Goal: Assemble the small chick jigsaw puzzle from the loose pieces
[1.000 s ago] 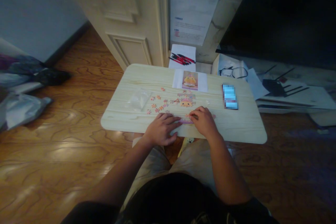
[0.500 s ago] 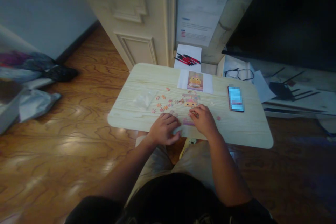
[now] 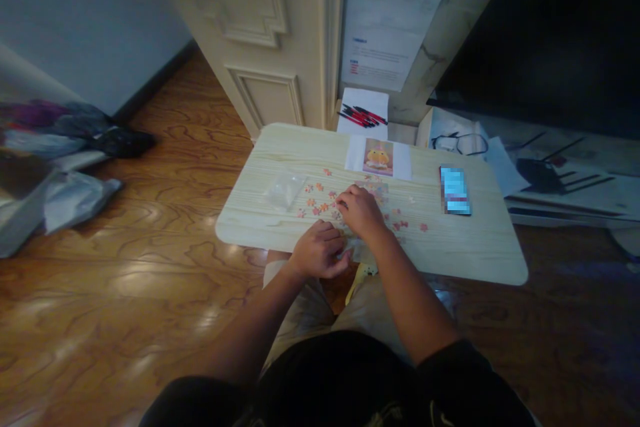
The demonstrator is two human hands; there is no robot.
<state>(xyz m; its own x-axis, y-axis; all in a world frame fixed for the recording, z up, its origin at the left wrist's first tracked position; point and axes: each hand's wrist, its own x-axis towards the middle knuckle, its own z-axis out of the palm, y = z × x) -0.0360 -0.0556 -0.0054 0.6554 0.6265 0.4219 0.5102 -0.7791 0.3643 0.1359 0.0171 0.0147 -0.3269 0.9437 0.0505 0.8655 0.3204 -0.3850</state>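
Several pink-orange knobbed jigsaw pcs (image 3: 311, 203) lie on pale wood-grain table (image 3: 460, 247) nr R hand (image 3: 360, 211), fingers bent; L hand (image 3: 320, 250) half-curled; can't tell if either grips

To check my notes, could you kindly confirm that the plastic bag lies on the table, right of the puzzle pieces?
Not quite: the plastic bag lies on the table, but left of the puzzle pieces, as the head view shows.
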